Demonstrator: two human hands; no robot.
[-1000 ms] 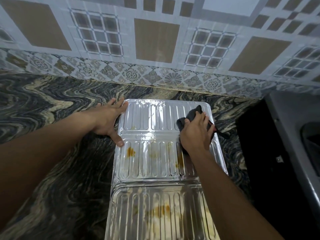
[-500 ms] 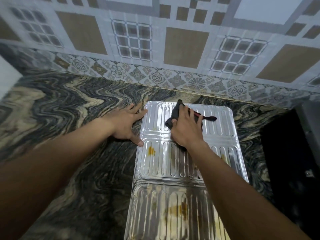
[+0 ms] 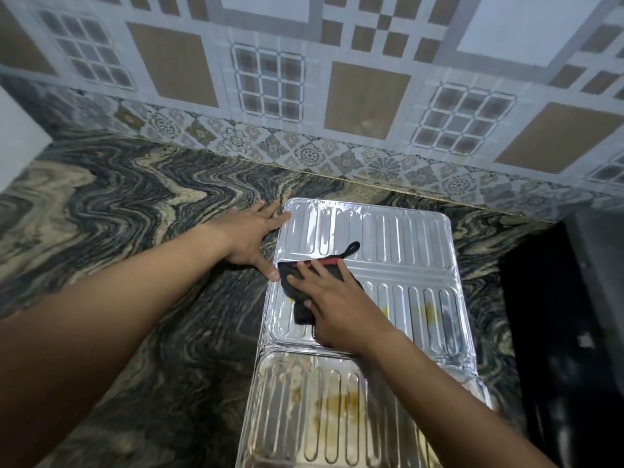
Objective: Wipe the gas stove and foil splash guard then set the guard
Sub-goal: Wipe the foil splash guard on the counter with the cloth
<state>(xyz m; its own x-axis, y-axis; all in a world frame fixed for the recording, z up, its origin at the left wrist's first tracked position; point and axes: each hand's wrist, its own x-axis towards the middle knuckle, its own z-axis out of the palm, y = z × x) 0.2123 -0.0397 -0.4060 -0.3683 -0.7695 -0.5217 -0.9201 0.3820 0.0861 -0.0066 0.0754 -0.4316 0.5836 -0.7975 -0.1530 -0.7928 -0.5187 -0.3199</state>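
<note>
A patterned tiled wall (image 3: 337, 79) fills the top of the frame, above a dark swirled marble desk (image 3: 135, 214) that spreads across the left and centre. Flat on the desk, from centre to lower right, lies the ribbed foil splash guard (image 3: 398, 238), its nearer panels marked with yellow-brown stains (image 3: 337, 400). The left hand (image 3: 251, 239) rests spread and released, fingers touching the guard's upper left edge. The right hand (image 3: 337, 305) presses flat on a black cloth (image 3: 300, 292) with a red strip, lying on the guard's middle panel near its left edge.
</note>
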